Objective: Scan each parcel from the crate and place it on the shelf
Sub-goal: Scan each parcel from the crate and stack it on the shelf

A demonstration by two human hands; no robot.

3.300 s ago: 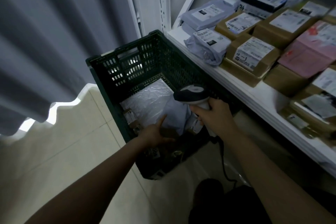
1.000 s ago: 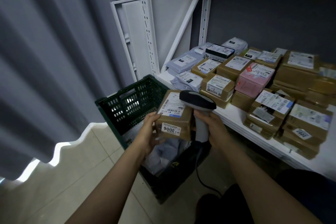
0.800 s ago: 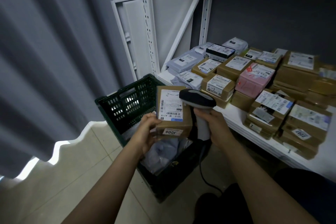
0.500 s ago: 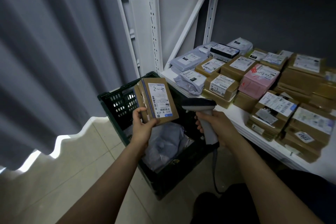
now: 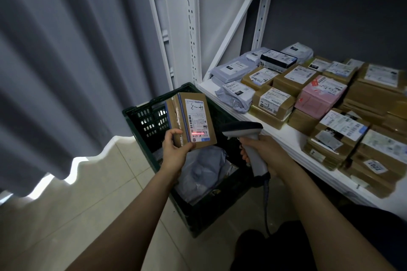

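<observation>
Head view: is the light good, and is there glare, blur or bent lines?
Head view: dim, with a red scan line glowing on the label of the box in the left hand. Head view: daylight under the curtain burns out on the floor. Head view: the shelf posts lean inward toward the bottom, a wide-lens effect; the parcels at the right edge look soft.

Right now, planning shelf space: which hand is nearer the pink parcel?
Right. The right hand is below-left of the pink parcel; the left hand is farther left, over the crate.
</observation>
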